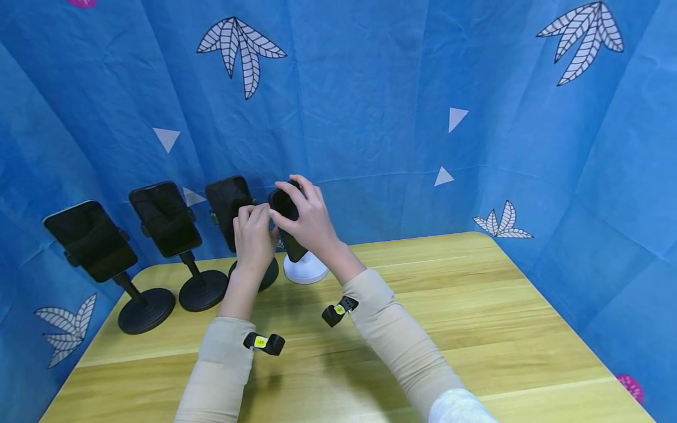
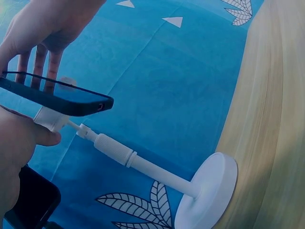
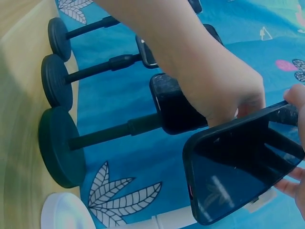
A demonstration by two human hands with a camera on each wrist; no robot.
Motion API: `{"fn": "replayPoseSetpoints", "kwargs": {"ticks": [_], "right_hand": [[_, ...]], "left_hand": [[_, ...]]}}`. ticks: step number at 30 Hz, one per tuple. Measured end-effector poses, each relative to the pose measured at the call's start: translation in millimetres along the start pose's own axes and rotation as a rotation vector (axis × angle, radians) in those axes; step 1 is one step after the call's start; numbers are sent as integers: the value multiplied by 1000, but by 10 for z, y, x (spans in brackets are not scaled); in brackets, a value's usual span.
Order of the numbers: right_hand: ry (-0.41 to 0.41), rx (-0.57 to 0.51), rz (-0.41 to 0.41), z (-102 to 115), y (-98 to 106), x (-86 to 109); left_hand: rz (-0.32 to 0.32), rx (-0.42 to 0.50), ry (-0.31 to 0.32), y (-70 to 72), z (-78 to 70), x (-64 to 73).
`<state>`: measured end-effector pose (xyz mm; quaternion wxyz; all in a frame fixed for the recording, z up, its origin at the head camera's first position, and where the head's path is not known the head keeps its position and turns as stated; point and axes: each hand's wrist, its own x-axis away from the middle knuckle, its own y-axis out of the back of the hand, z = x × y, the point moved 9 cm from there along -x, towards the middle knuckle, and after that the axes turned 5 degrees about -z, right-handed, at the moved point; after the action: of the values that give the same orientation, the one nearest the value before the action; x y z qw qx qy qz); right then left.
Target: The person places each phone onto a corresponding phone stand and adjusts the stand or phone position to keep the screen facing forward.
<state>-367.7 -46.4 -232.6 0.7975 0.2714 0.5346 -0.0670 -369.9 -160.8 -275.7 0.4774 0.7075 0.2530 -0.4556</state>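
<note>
A black-edged phone [image 3: 233,162] tilts at the head of a white phone stand [image 2: 159,174], its dark screen facing the person. My right hand [image 1: 312,217] grips this phone by its long edges, thumb on one side and fingers on the other. At the phone's left side, my left hand [image 1: 255,235] holds the stand's white clamp [image 2: 50,119], with the thumb against it in the left wrist view. The left fingertips are hidden behind the phone in the right wrist view. The stand's round white base [image 1: 305,271] rests on the table.
Three black stands, each holding a dark-screened phone, line the table's left side: one at far left [image 1: 145,310], one beside it [image 1: 203,291], one partly behind my left hand [image 1: 268,273]. A blue patterned curtain [image 1: 370,117] hangs behind the wooden table [image 1: 449,305].
</note>
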Motion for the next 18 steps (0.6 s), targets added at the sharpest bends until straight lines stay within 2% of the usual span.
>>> {"fn": "replayPoseSetpoints", "kwargs": {"ticks": [5, 18], "right_hand": [[5, 8, -7, -24, -23, 2], [10, 49, -22, -33, -44, -29]], "left_hand": [[12, 1, 9, -2, -4, -6], [-13, 2, -39, 29, 10, -5]]}}
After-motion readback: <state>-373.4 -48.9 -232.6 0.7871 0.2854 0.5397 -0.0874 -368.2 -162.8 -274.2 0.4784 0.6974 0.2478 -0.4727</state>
